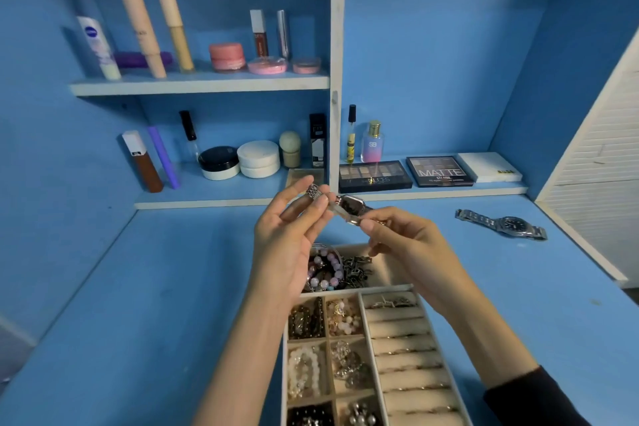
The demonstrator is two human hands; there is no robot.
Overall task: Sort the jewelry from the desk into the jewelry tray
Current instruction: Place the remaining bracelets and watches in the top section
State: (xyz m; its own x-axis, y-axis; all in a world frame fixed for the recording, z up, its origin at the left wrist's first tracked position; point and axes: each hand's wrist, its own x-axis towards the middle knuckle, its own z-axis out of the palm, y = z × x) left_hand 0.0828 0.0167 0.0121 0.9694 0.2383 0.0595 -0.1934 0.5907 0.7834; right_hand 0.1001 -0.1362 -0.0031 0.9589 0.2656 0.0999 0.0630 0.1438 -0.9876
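Both my hands hold a rose-gold rectangular watch (348, 206) in the air above the beige jewelry tray (359, 294). My left hand (294, 235) pinches one end of its metal band between thumb and fingers. My right hand (404, 242) pinches the other end beside the watch face. The tray lies on the blue desk near the front edge. Its small compartments hold bead bracelets, chains and earrings, and its ring rolls on the right hold rings. A silver watch with a dark dial (503, 224) lies flat on the desk at the right.
Blue shelves behind the desk carry cosmetics: tubes, jars, compacts, two eyeshadow palettes (375, 176) and a white box (489, 167). A white slatted panel (601, 162) stands at the right edge. A white shelf divider (337, 79) rises just behind my hands.
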